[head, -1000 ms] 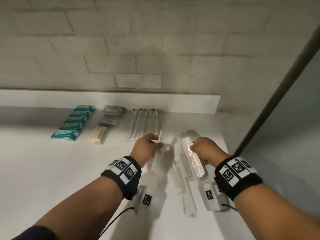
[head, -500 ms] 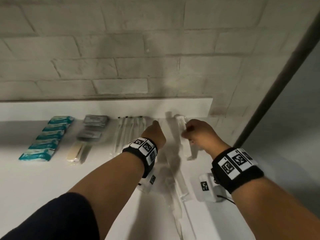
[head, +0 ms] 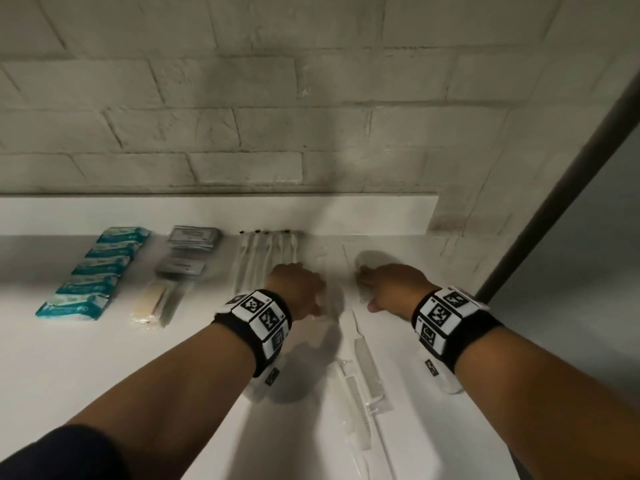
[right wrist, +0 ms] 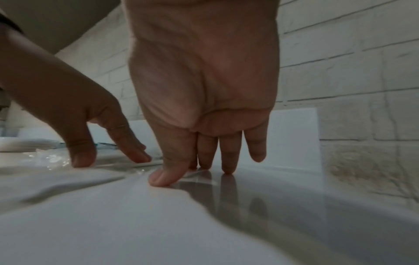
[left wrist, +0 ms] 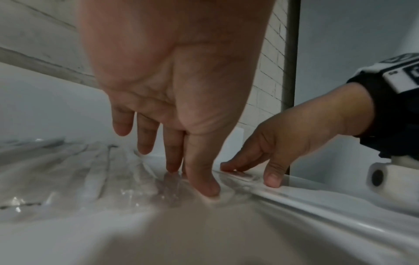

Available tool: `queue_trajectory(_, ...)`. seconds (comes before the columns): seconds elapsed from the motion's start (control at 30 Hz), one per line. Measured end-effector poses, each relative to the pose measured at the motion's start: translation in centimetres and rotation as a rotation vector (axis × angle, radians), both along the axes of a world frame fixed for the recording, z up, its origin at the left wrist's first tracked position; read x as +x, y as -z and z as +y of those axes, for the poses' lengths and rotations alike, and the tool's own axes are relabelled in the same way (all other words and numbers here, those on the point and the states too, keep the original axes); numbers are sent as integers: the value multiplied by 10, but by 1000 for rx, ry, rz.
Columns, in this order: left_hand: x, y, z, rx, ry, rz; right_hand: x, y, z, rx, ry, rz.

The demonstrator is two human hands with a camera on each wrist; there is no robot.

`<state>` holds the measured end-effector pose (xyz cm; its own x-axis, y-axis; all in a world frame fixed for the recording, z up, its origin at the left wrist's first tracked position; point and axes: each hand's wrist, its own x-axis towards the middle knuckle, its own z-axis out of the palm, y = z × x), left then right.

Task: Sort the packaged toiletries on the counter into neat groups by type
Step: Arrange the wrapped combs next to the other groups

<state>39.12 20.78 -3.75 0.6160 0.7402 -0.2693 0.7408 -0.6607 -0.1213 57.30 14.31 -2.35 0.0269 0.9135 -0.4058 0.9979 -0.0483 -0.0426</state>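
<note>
Head view, counter: we see a white counter below a pale brick wall, with a dark vertical pole at the right.
Head view, sorted groups: teal packets lie in a column at far left; grey sachets stand just right of them, with a cream-coloured packet nearer us; wrapped toothbrushes lie side by side right of that.
Head view, loose items: two clear-wrapped combs lie near the front, between our forearms.
Head view, hands: our left hand and right hand rest palm down on clear packets near the back ledge, right of the toothbrushes. Both wrists carry marker bands.
Left wrist view, grip: the left hand is released, fingers straight, tips pressing a clear wrapper flat on the counter. The right hand lies just beside it, fingertips on a long packet.
Right wrist view, grip: the right hand is released, fingers extended, thumb and tips touching the counter and the wrapper's edge. The left hand presses the crinkled plastic beside it.
Contents of the pressed packets: we cannot tell; blurred.
</note>
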Motion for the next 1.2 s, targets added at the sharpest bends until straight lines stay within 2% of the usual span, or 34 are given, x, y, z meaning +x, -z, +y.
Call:
queue_trajectory(0.2, 10, -3, 2, -2, -3, 35, -19, 8, 11, 85, -50, -88)
queue_trajectory(0.47, 8, -1, 4, -22, -6, 29, -37, 19, 15, 195, -2, -187)
queue_trajectory(0.73, 8, -5, 5, -5, 24, 58, -33, 17, 5, 175, 12, -102)
queue_trajectory(0.9, 9, -6, 7, -1, 45, 90, -36, -9, -20, 263, 185, 173)
queue_trajectory(0.93, 9, -6, 8, 6, 56, 100, -40, -12, -28, 231, 189, 199)
queue_trajectory(1.03, 9, -5, 11, 11, 75, 117, -58, -9, -49, 29, 135, 155)
queue_trajectory(1.2, 7, -5, 13, -13, 39, 99, -77, -3, -54, 57, 79, 47)
